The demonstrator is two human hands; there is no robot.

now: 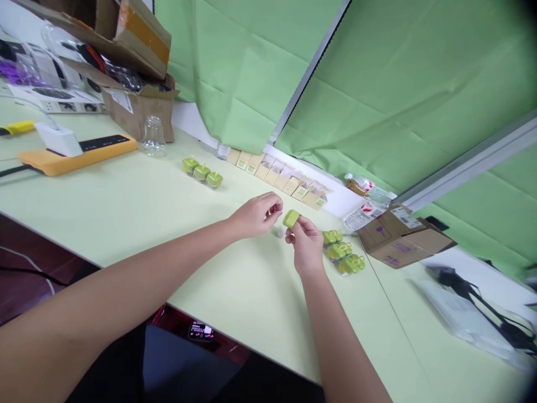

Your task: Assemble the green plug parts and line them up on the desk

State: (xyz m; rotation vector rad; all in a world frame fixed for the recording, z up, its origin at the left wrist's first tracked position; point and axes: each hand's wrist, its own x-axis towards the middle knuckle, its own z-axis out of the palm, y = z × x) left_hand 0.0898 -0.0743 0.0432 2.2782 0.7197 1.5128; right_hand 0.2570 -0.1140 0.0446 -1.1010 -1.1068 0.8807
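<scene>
Right hand [309, 246] grasps a green cap [291, 218] between thumb and fingers, holding it up over the pale table [251, 302], near the middle of the view. Left hand [257, 215] hangs just beside it, fingers curled in toward the thumb; whether anything is pinched there cannot be told. A small whitish piece [281, 230] shows below the cap, close to the right fingertips, too blurred to make out. Just beyond the right hand, on its right side, sits a cluster of green-topped cups [339, 249] with pale loops on top. Three more cups [202, 172] stand in a slanting line farther back, to the left. Behind both hands, a row of small boxes [274, 174] runs along the wall foot, under a green curtain [247, 73]. At far left, a white charger [59, 139] sits on an orange power strip [94, 154], with a clear jar [153, 137] near the strip's end, in front of a carton [130, 115]. Another carton [405, 238] rests on the right, beside clear bottles [369, 201].
</scene>
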